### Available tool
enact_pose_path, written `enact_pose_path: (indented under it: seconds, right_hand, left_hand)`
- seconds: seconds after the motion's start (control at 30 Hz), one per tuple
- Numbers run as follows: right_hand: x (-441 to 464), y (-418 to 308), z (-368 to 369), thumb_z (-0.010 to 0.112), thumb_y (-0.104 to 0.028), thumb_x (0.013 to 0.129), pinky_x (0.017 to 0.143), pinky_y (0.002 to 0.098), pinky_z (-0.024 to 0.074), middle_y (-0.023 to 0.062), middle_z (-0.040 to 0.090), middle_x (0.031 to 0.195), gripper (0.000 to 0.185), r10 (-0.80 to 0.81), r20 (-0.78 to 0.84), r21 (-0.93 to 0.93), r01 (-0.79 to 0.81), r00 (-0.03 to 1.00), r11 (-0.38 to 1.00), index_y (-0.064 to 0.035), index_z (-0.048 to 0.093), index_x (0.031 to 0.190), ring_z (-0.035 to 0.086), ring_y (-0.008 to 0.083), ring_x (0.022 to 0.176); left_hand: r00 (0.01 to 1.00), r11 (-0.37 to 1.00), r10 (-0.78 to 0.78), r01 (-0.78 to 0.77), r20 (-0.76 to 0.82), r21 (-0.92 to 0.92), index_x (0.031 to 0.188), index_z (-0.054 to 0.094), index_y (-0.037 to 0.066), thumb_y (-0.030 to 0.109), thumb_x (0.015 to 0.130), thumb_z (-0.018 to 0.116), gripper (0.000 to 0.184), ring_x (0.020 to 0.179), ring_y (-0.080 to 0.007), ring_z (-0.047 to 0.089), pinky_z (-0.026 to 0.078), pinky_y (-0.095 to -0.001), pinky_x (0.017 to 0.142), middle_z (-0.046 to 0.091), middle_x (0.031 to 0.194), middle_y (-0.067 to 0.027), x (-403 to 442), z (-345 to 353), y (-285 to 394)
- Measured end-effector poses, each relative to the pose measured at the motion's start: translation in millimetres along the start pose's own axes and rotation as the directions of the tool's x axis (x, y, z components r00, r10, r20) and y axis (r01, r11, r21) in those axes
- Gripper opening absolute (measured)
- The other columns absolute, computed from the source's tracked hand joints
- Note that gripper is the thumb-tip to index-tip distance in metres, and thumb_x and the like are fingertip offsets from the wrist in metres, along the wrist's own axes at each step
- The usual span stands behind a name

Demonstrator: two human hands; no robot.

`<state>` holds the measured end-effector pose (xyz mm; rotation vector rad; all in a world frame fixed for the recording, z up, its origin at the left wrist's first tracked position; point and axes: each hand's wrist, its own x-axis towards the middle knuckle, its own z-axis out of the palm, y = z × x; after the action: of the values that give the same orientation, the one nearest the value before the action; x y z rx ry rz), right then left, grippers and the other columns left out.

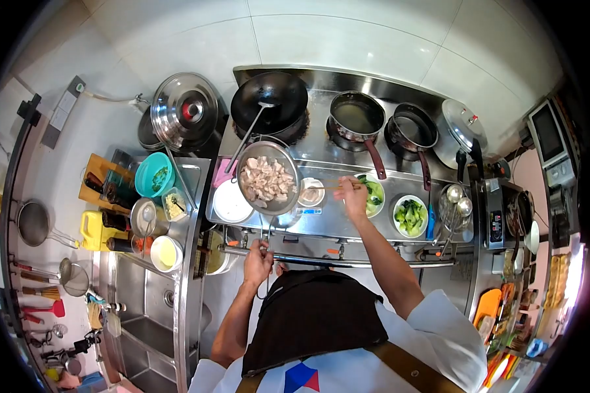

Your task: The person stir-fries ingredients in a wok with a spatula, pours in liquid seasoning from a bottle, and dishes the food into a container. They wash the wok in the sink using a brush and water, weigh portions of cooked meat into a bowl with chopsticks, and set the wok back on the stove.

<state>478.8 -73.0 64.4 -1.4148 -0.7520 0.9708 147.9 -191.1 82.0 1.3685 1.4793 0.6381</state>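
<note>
My left hand (259, 262) is closed round the wire handle of a round strainer (295, 164), which holds many pale pieces of meat (266, 178). In my right hand (352, 194) are wooden chopsticks (328, 189), their tips over a small white bowl (319, 183) with some meat in it. This bowl rests on a digital scale (309, 211). Left of it, partly under the strainer, lies a white plate (231, 202). A bowl of green vegetables (374, 196) is beside my right hand.
Behind stand a black wok (269, 92) with a ladle and two pans (357, 116) (413, 127) on the stove. Another bowl of greens (410, 217) is at right. Left are a turquoise bowl (155, 175), a yellow jug (93, 230) and a sink (144, 288).
</note>
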Motion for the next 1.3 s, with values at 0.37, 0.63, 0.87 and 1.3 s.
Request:
enact_pose_path:
  seconds: [0.37,0.63,0.87,1.3]
  right_hand:
    - [-6.9,-23.8,77.8,0.061,-0.021,0.096,0.055,0.0289,0.0578,0.0115,0.070,0.076,0.028,-0.025,0.063,-0.090,0.030,0.998,0.995,0.0047,0.071,0.099,0.070,0.0182,0.060]
    - [-4.8,-5.3,53.9,0.057,-0.019,0.099,0.058,0.0281,0.0581,0.0115,0.070,0.068,0.029,-0.036,-0.014,0.009,0.036,0.999,0.999,0.0063,0.070,0.093,0.070,0.0176,0.060]
    - [-0.3,1.2,9.2,0.057,-0.024,0.099,0.054,0.0278,0.0578,0.0140,0.070,0.079,0.033,0.018,-0.051,0.079,-0.014,0.999,0.997,0.0073,0.067,0.099,0.069,0.0193,0.058]
    - [8.8,-22.3,75.7,0.062,-0.024,0.096,0.053,0.0293,0.0588,0.0132,0.071,0.085,0.031,0.052,0.135,-0.156,-0.031,0.989,0.987,0.0059,0.069,0.101,0.071,0.0198,0.062]
  left_hand:
    - [1.000,0.999,0.026,-0.025,-0.017,0.028,0.106,0.048,0.004,0.008,0.092,0.061,0.020,0.047,-0.0209,0.058,0.045,-0.0370,0.050,0.059,0.060,-0.0083,0.2,4.8,12.1]
    - [0.996,0.983,0.090,-0.085,-0.022,0.164,0.106,0.045,0.004,0.007,0.094,0.059,0.019,0.044,-0.0165,0.056,0.043,-0.0333,0.043,0.058,0.060,-0.0058,1.1,10.3,3.9]
    - [1.000,0.973,0.008,-0.002,-0.026,0.231,0.111,0.050,0.006,0.014,0.091,0.064,0.026,0.064,-0.0317,0.067,0.050,-0.0430,0.062,0.066,0.068,-0.0113,6.1,10.8,2.4]
    - [1.000,0.978,0.003,-0.005,0.012,0.208,0.110,0.050,0.005,0.014,0.091,0.064,0.025,0.066,-0.0323,0.067,0.050,-0.0437,0.064,0.066,0.069,-0.0124,4.9,12.5,2.2]
